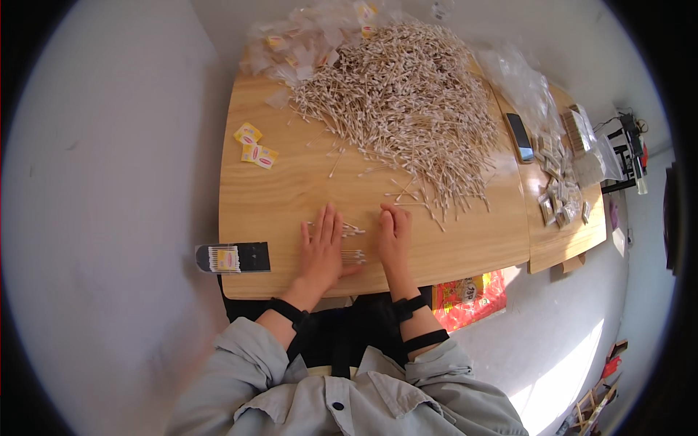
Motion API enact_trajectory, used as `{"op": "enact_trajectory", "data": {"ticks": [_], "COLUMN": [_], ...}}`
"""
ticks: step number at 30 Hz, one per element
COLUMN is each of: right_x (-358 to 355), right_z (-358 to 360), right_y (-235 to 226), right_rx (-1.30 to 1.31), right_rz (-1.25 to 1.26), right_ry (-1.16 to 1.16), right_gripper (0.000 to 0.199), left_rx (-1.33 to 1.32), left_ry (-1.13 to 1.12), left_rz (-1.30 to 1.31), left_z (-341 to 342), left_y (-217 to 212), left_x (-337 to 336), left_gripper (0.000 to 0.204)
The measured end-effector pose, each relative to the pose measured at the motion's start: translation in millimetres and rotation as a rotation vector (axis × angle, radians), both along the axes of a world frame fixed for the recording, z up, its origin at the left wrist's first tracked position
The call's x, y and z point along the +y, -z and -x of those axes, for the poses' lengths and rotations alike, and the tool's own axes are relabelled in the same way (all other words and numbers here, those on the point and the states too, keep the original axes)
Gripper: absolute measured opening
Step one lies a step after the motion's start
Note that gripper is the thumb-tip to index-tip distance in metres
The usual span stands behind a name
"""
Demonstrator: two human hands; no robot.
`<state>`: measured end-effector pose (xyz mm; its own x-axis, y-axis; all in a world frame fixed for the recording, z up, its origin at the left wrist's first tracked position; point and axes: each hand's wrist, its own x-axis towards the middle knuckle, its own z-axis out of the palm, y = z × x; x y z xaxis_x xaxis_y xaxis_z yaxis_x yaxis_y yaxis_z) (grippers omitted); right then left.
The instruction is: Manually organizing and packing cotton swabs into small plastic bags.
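Observation:
My left hand (321, 247) lies flat on the wooden table (291, 189), fingers stretched out, over a small group of cotton swabs (352, 256). White swab tips stick out on its right side, in two clusters; the rest are hidden under the palm. To the right, my right hand (395, 234) rests on its edge with the fingers curled in. Whether anything is inside those fingers is hidden. Just beyond its fingertips are loose swabs (411, 195) at the edge of a large heap of cotton swabs (407, 102).
Near the left table edge sits a black case (254, 256) with a row of swabs and a yellow label. Yellow cards (258, 155) lie farther up, below clear bags (291, 54). A phone (519, 138) and packed swab bundles (560, 200) are on the right.

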<state>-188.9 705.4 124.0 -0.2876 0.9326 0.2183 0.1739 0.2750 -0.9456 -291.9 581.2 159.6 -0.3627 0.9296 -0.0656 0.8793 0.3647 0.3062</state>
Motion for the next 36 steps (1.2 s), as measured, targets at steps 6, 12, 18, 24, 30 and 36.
{"op": "enact_trajectory", "data": {"ticks": [6,12,18,24,30,36], "right_x": [-25.9,-24.3,-22.5,-30.6,-49.6,-53.4], "right_z": [-12.2,-5.1,-6.5,-18.1,-7.9,14.1], "right_y": [-13.9,-26.8,-24.7,-10.1,-12.1,-12.6], "right_rx": [-0.084,-0.312,-0.344,-0.019,0.024,0.047], "right_rz": [0.002,-0.107,-0.165,0.006,0.061,0.052], "right_ry": [-0.111,-0.189,-0.25,-0.094,-0.162,-0.225], "right_gripper": [0.025,0.035,0.031,0.026,0.037,0.038], "left_rx": [-0.026,0.023,0.081,-0.056,-0.096,-0.128], "left_ry": [0.024,0.064,0.065,0.054,0.0,0.047], "left_rz": [0.064,0.177,0.159,0.097,-0.007,-0.056], "left_z": [24.4,17.2,6.1,5.2,12.4,3.6], "left_y": [-4.1,-8.3,-0.6,-17.4,-13.1,-3.8], "left_x": [18.7,14.7,-3.7,-18.5,-41.5,-39.4], "left_gripper": [0.13,0.134,0.134,0.128,0.124,0.125]}}
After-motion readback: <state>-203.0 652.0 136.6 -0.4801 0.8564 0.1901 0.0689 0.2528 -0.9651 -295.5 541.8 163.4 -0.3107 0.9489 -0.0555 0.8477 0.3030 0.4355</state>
